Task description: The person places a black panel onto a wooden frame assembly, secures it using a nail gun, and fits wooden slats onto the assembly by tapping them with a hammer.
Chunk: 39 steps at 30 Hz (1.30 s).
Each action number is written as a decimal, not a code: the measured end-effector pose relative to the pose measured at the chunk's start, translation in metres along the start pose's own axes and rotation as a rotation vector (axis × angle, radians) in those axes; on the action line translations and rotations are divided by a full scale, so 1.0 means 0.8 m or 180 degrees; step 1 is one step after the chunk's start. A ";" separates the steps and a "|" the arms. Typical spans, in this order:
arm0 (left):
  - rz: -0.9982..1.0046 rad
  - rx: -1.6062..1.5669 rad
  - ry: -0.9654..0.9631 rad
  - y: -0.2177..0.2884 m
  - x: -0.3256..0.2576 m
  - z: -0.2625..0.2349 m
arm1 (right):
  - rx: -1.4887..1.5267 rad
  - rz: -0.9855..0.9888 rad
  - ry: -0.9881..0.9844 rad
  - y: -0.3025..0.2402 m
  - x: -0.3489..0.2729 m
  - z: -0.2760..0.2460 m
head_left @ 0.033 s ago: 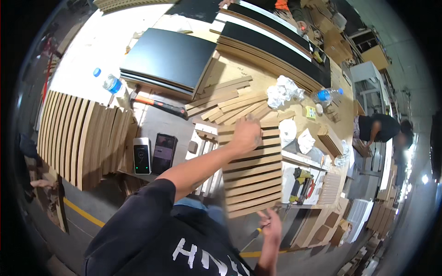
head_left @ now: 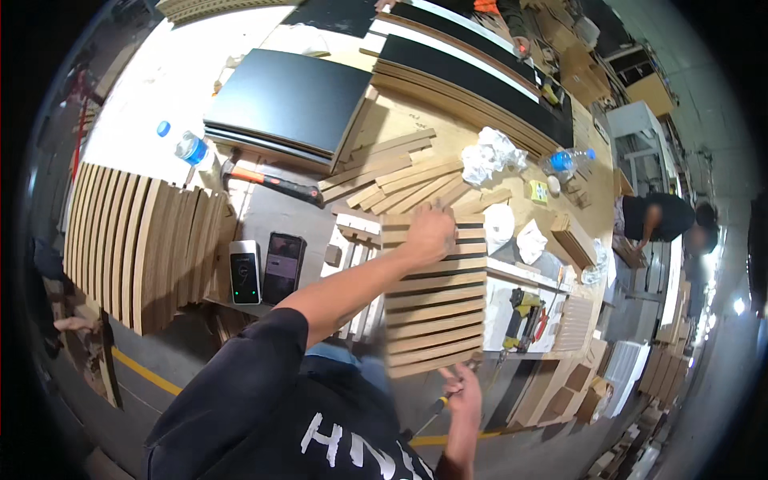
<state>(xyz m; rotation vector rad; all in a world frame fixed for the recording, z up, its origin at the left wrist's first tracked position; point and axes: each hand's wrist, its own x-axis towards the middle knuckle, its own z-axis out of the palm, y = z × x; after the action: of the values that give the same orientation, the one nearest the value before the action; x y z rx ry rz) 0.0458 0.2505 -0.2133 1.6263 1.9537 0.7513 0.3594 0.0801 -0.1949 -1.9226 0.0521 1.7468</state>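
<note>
A slatted wooden panel (head_left: 434, 320), pale slats with dark gaps, lies in front of me at the bench's near side. My left hand (head_left: 430, 234) is closed over its far end, fingers curled down on the slats. Close to the panel's near edge is my right hand (head_left: 464, 390), its fingers bent around a yellow-and-black handled tool (head_left: 440, 403) that looks like a screwdriver; its lower end points down to the left. Whether the right fingertips touch the panel, I cannot tell. Loose wooden strips (head_left: 416, 178) are piled just beyond my left hand.
To the left stand stacked slatted panels (head_left: 112, 240), a phone (head_left: 284, 268), a white handheld device (head_left: 246, 272), a hammer (head_left: 276, 184) and a bottle (head_left: 190, 148). Black boards (head_left: 292, 96) lie behind. At right are crumpled paper (head_left: 492, 156) and a nail gun (head_left: 520, 316). Other people work farther off.
</note>
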 end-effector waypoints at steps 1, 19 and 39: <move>0.0182 0.0177 -0.0099 -0.003 0.006 0.020 | 0.0064 -0.0004 0.0043 0.020 0.005 -0.007; 0.0619 0.0923 -0.0143 -0.082 -0.041 -0.012 | -0.2095 -0.1658 0.0929 0.021 0.030 -0.026; 0.0604 0.0386 -0.0695 0.058 0.020 0.144 | -0.2712 -0.1642 -0.0016 -0.021 0.033 0.004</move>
<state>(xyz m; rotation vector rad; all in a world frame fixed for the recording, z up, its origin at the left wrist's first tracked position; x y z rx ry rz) 0.1540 0.2845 -0.2661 1.9000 1.7378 0.5066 0.3670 0.1044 -0.2135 -2.1787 -1.2521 1.5099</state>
